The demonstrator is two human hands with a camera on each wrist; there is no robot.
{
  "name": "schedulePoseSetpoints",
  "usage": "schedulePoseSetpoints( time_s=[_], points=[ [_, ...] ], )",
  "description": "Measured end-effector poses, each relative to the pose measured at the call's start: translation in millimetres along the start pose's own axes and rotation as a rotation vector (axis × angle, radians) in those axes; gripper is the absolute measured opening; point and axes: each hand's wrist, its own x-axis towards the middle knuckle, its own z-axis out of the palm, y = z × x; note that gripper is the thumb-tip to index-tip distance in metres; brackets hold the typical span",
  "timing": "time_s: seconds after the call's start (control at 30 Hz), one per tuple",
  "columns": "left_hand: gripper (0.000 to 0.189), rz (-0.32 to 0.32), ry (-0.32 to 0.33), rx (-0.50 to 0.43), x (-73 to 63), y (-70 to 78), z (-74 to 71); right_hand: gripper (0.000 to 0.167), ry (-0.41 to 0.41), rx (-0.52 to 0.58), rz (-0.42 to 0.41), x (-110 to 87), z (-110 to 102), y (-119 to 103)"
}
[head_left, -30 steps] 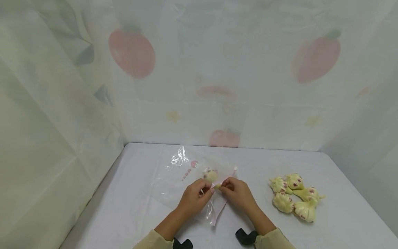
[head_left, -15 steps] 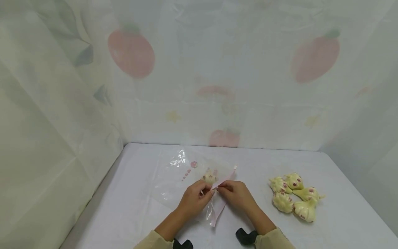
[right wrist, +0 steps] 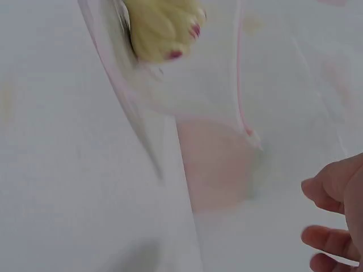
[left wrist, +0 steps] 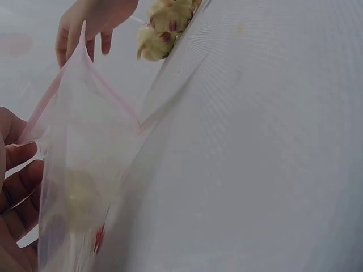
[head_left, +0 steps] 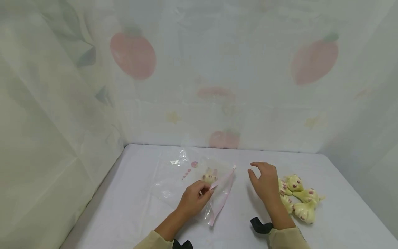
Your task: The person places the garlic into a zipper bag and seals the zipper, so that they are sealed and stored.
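A clear zip bag [head_left: 169,178] with a pink-edged mouth lies on the table, and one garlic bulb [head_left: 210,175] shows inside it. My left hand [head_left: 193,199] pinches the bag's pink edge between thumb and forefinger; in the left wrist view the mouth gapes beside that hand. To the right of the bag my right hand [head_left: 264,180] is raised with nothing in it, thumb and fingers spread apart. Beyond it lie several garlic bulbs [head_left: 306,211], pale yellow with purple marks, partly hidden by the right hand and forearm. The right wrist view shows the bagged bulb [right wrist: 161,28] close up.
A white cloth covers the table [head_left: 136,214]. Pale curtains printed with strawberries [head_left: 133,55] hang behind and along the sides. Black wrist mounts [head_left: 261,226] sit near both sleeves.
My right hand has let go of the bag's edge and moved right, towards the garlic pile. The bulb's stem no longer pokes out between the hands. My left hand stays in place.
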Motion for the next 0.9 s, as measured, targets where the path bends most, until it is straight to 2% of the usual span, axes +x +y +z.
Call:
schedulePoseSetpoints(
  time_s=[0.1,0.17,0.3,0.4,0.6,0.9],
  points=[
    [0.005,-0.003,-0.001,0.002,0.0,-1.7,0.7,0.031,-0.001,-0.087,0.029,2.8,-7.3,8.8],
    [0.004,-0.006,-0.002,0.002,0.0,-2.4,0.9,0.038,-0.038,-0.136,0.085,3.4,-11.1,12.8],
    [0.005,-0.008,-0.001,0.001,0.6,-3.3,1.3,0.050,-0.173,-0.202,0.216,3.8,-15.3,18.3],
    [0.005,-0.009,-0.001,-0.004,1.0,-3.7,1.5,0.056,-0.283,-0.223,0.276,4.3,-17.1,20.8],
    [0.005,-0.007,-0.001,-0.008,1.9,-4.0,1.7,0.061,-0.418,-0.248,0.322,4.7,-18.2,22.4],
    [0.005,-0.018,-0.006,-0.017,2.9,-3.8,1.7,0.056,-0.477,-0.271,0.339,4.0,-16.1,23.5]
  ],
)
